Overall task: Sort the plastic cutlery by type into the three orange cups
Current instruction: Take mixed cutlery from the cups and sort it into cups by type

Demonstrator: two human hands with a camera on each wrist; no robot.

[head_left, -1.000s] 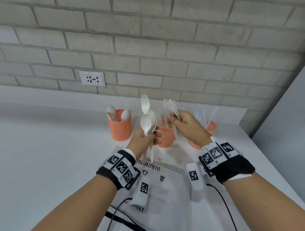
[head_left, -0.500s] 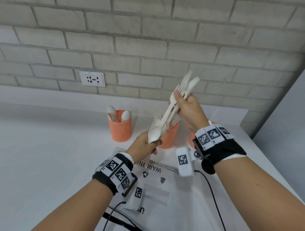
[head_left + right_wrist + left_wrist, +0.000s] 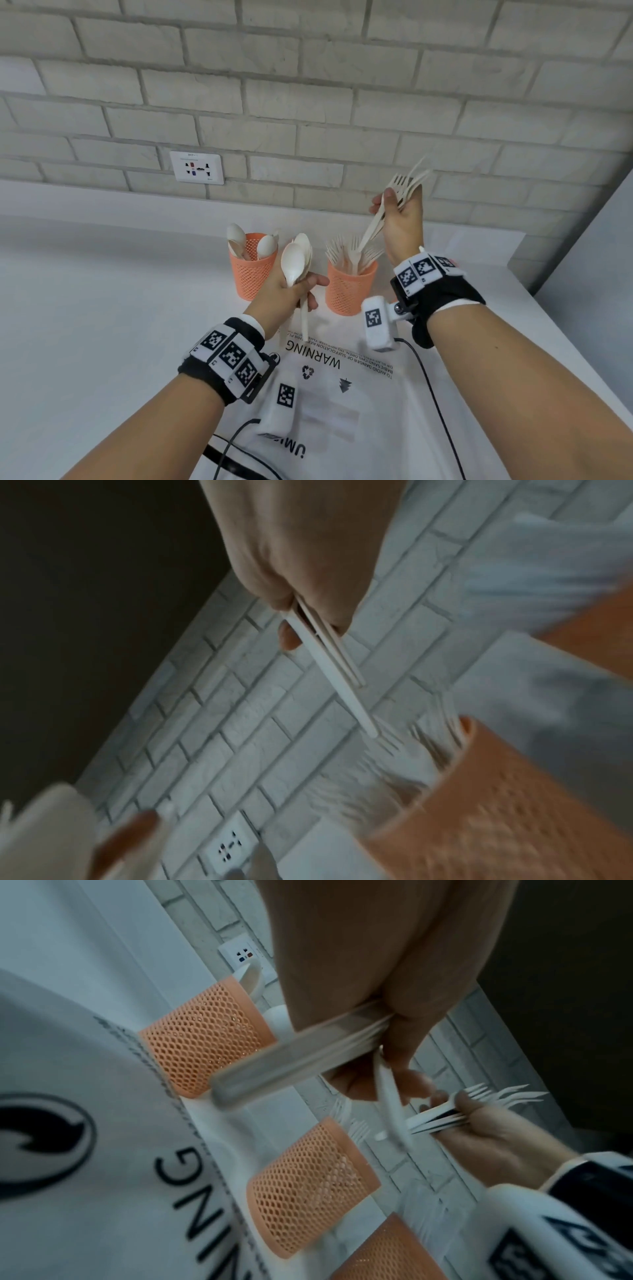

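My left hand (image 3: 301,291) grips several white spoons (image 3: 296,260) by their handles (image 3: 291,1064), bowls up, between the two nearer orange mesh cups. The left cup (image 3: 251,274) holds a few spoons. The middle cup (image 3: 349,291) is full of forks. My right hand (image 3: 397,216) holds a bunch of forks (image 3: 407,183) tines up above that cup, with the handle ends (image 3: 329,664) slanting down over its forks (image 3: 377,785). The third cup (image 3: 387,1256) stands to the right, hidden behind my right wrist in the head view.
A white plastic bag (image 3: 325,394) printed WARNING lies flat on the white table (image 3: 85,308) in front of the cups. A brick wall with a socket (image 3: 197,168) runs close behind them. The table's right edge (image 3: 582,359) is near. Cables (image 3: 435,394) trail from my wrists.
My right hand has drawn the forks out of the left hand's bundle and lifted them up and right, over the middle cup. The left hand now holds only spoons.
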